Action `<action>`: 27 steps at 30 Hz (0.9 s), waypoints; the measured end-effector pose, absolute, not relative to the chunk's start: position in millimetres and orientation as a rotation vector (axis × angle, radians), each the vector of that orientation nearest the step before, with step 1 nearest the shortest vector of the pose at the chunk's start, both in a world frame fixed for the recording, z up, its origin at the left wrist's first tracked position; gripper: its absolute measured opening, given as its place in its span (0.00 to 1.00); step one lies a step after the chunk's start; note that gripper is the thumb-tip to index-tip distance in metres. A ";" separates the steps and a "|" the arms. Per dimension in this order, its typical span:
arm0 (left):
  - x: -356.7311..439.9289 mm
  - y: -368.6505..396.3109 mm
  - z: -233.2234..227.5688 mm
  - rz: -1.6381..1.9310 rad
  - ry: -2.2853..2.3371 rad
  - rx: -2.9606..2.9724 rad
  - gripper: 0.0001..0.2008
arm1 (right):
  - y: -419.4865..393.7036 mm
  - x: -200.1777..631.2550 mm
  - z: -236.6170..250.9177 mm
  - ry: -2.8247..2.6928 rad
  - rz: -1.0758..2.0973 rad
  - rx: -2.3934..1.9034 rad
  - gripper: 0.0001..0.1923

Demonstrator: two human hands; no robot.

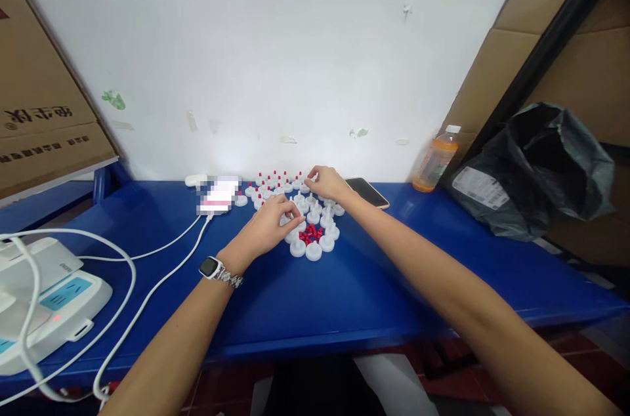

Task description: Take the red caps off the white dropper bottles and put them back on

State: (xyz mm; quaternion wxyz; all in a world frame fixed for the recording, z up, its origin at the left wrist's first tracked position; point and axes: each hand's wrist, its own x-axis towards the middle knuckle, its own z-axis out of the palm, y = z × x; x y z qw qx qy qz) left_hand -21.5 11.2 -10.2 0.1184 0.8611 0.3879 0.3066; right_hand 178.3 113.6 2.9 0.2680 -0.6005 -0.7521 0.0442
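My right hand (pixel 325 182) reaches to the back of a cluster of white nozzle caps. Its thumb and forefinger pinch a small red tip cap (pixel 310 175) at the top of one nozzle. My left hand (pixel 273 224), with a watch on the wrist, hovers over the cluster's left side; thumb and fingers are curled together, and what they hold, if anything, is too small to make out. Below it, loose red tip caps (pixel 311 233) lie in a pile, ringed by white nozzle caps (pixel 314 250) without red tips. Farther back, several white nozzle caps (pixel 259 202) stand upright with red tips on.
A lit phone (pixel 219 195) on a white cable lies to the left, a dark phone (pixel 367 193) to the right. A power strip (pixel 63 301) with looping cables occupies the left end. An orange drink bottle (pixel 436 159) and a black plastic bag (pixel 531 173) are at right.
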 end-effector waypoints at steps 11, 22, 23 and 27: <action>-21.3 0.9 -3.7 1.098 1.211 2.513 0.12 | 87.1 172.4 16.2 -1.836 0.224 -1.424 0.06; -3.6 -6.0 -7.3 1.215 1.088 2.433 0.18 | 5.3 165.2 -5.2 -1.687 0.748 -0.997 0.17; -3.1 -6.7 -6.3 1.228 1.068 2.430 0.17 | 4.3 164.8 -4.7 -1.712 0.715 -1.002 0.19; -2.3 -8.3 -3.1 1.264 0.984 2.442 0.18 | 5.1 165.8 -3.5 -1.718 0.712 -1.008 0.25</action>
